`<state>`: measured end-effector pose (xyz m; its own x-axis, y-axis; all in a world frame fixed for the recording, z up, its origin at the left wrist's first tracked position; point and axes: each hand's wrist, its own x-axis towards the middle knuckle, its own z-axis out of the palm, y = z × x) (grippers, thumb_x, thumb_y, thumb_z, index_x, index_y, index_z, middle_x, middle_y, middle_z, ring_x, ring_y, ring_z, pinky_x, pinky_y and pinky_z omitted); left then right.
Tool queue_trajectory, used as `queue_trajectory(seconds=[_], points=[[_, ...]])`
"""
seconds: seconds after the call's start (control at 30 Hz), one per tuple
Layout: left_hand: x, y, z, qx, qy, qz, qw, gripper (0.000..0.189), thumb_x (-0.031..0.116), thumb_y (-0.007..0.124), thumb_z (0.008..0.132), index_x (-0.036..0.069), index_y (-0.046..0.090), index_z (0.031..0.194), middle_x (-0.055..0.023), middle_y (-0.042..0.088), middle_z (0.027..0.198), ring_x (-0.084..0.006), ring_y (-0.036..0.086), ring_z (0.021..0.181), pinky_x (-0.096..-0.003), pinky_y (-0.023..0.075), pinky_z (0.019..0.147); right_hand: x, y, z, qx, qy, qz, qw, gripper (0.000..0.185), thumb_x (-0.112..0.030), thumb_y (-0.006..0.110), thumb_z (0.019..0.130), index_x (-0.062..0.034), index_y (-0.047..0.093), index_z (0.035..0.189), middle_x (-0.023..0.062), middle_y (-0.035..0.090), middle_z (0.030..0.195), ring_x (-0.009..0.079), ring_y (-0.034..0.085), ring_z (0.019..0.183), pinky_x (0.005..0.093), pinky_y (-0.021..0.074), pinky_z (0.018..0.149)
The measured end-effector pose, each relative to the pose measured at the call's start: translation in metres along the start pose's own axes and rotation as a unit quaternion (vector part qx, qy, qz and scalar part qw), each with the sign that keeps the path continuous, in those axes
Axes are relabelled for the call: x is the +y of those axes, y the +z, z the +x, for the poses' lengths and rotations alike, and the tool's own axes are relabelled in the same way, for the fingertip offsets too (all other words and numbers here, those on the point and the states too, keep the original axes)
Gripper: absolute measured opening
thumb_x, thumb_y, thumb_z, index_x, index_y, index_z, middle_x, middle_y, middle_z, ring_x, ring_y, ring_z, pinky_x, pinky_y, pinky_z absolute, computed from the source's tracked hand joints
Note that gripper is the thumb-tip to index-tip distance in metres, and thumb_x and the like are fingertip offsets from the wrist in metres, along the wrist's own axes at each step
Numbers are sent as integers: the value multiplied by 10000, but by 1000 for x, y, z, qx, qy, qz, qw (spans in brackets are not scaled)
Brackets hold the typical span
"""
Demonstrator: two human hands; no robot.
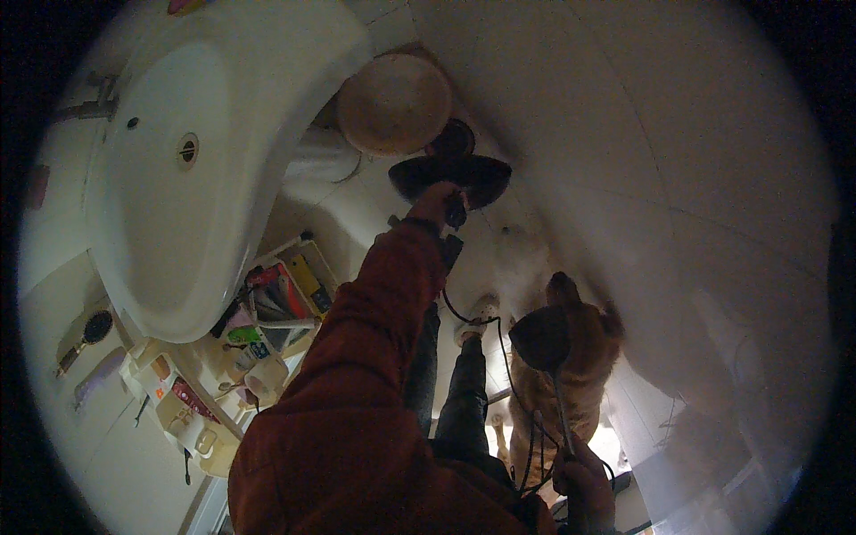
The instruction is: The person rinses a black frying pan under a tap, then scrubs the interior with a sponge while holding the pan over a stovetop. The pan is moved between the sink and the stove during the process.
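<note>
My left hand (pixel 438 202) reaches forward in a rust-red sleeve, closed on a dark object with a wide, curved head (pixel 449 177); its kind is unclear in the dim light. Near my wrist a black cord (pixel 499 341) loops down to the right. Low at the right, my right hand (pixel 580 471) grips the thin handle of a tool with a dark rounded head (pixel 543 338). That head is above or in front of a golden-brown dog (pixel 592 374), which stands beside my legs. Several strands of cord hang near my right hand.
A white washbasin (pixel 251 194) fills the upper left. A pale round basin (pixel 394 105) lies ahead, beside the wall. Below the washbasin are an organizer with packets and bottles (pixel 294 294) and a cream storage tray (pixel 200 421). A hairbrush (pixel 97 326) lies farther left. My shoe (pixel 485 307) shows near the centre.
</note>
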<state>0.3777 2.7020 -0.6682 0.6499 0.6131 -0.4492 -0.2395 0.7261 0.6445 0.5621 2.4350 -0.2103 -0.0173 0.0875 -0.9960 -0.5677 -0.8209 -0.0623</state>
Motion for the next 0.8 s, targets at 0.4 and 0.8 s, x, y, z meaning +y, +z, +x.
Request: queue_trajectory(seconds=[0.4,0.8], points=[[-8,-1,-36,86,-84,-27,992,231,302,517,823,108,545,699,-6,518,600,-142,513,559,-269,396,492,24,9,-8,77,45,-44,995,544,-86,547,788,-30,394,1307,10,506,822,95,456,657,219,377,560],[38,76,-212,74,-184,-67,978,154,265,544,838,139,516,753,30,489,622,-73,465,547,-223,385,533,68,-22,-35,-59,-143,-63,986,503,-106,545,784,-2,427,1262,11,510,736,102,454,614,236,371,531]])
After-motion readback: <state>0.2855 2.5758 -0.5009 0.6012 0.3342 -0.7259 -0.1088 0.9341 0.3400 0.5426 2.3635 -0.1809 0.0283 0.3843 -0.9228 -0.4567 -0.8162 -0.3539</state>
